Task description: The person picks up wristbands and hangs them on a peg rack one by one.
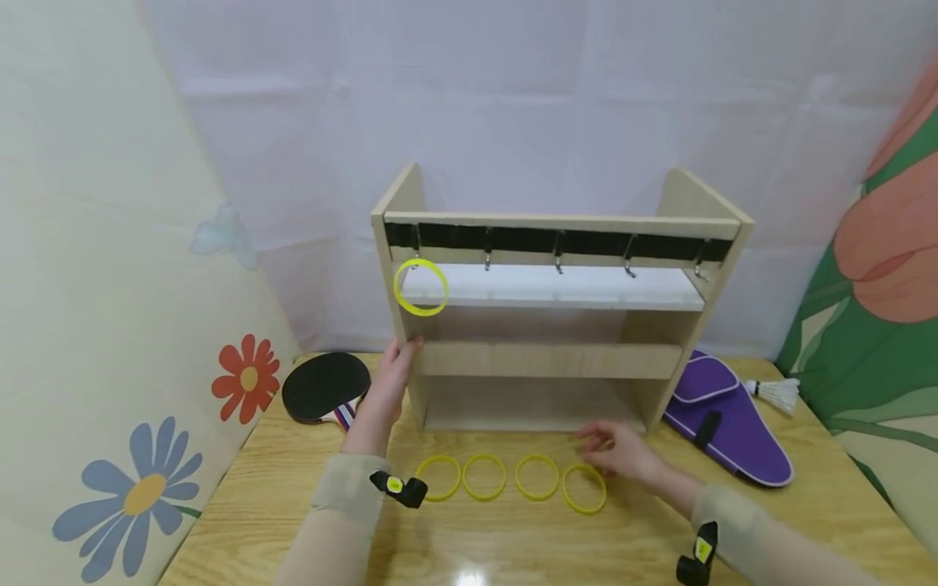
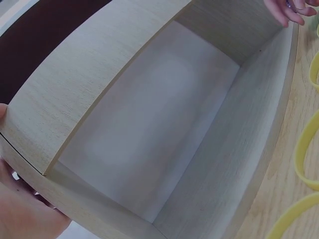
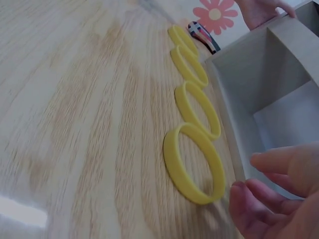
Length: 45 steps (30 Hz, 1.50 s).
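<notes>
My left hand point(image 1: 392, 378) grips the left side panel of a small wooden shelf rack point(image 1: 542, 360), its thumb point(image 2: 2, 110) over the panel's front edge. From the leftmost metal hook point(image 1: 416, 244) under the rack's top hangs a yellow ring point(image 1: 423, 312). Several more yellow rings lie in a row on the table before the rack. Just behind the rightmost ring point(image 3: 175, 167) is my right hand point(image 1: 619, 450), low by the rack's bottom front edge. Its fingers point(image 3: 279, 164) are loosely bent, with nothing between them.
A black table tennis bat point(image 1: 326, 387) lies left of the rack on the wooden table point(image 1: 469, 549). On the right are a purple bat case point(image 1: 733, 423) and a white shuttlecock point(image 1: 778, 394). More hooks, without rings, line the black strip point(image 1: 523, 238).
</notes>
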Tool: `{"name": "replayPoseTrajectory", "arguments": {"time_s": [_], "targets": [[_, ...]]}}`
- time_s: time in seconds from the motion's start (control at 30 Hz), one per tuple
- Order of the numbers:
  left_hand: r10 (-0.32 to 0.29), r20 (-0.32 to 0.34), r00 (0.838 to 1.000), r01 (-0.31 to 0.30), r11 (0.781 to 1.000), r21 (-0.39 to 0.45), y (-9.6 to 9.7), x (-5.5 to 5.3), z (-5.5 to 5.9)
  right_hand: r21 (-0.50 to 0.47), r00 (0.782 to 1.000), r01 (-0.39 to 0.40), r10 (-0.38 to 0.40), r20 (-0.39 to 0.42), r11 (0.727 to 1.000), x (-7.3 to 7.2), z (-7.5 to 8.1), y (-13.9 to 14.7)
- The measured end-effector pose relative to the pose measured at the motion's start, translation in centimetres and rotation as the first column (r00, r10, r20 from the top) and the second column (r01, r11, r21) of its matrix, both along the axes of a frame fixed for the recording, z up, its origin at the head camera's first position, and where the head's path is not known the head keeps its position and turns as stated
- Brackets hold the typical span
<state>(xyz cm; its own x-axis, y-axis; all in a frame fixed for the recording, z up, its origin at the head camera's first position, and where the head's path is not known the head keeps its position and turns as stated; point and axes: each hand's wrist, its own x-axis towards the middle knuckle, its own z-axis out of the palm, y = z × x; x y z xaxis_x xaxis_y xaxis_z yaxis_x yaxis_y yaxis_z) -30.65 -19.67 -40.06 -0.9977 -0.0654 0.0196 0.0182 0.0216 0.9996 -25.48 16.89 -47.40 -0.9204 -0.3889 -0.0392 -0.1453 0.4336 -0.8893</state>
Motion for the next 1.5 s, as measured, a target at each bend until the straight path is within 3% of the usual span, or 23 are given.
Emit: {"name": "replayPoseTrajectory", "arguments": {"time_s": [0.2,0.53,1.0,1.23,1.5], "targets": [[0.005,-0.006,1.0,-0.005,1.0,0.001,0.1,0.0,0.0,0.065,0.997,-0.009,0.014,-0.076,0.998,0.2,-0.8,0.6],[-0.022,-0.013,1.0,0.022,1.0,0.007,0.1,0.1,0.0,0.125,0.999,0.003,0.004,-0.054,0.992,0.7,-1.5,0.9],[-0.037,-0.002,0.999,0.037,0.999,0.0,0.0,0.4,0.3,0.212,0.996,0.003,0.016,-0.091,0.977,0.7,-1.5,0.6],[-0.02,-0.014,1.0,0.021,1.0,0.005,0.0,0.3,0.1,0.149,1.0,-0.019,0.021,-0.018,0.989,0.3,-1.1,1.0],[-0.02,-0.013,1.0,0.02,1.0,0.013,0.0,0.3,0.1,0.023,0.999,-0.031,0.03,0.035,0.999,0.0,0.5,1.2]]}}
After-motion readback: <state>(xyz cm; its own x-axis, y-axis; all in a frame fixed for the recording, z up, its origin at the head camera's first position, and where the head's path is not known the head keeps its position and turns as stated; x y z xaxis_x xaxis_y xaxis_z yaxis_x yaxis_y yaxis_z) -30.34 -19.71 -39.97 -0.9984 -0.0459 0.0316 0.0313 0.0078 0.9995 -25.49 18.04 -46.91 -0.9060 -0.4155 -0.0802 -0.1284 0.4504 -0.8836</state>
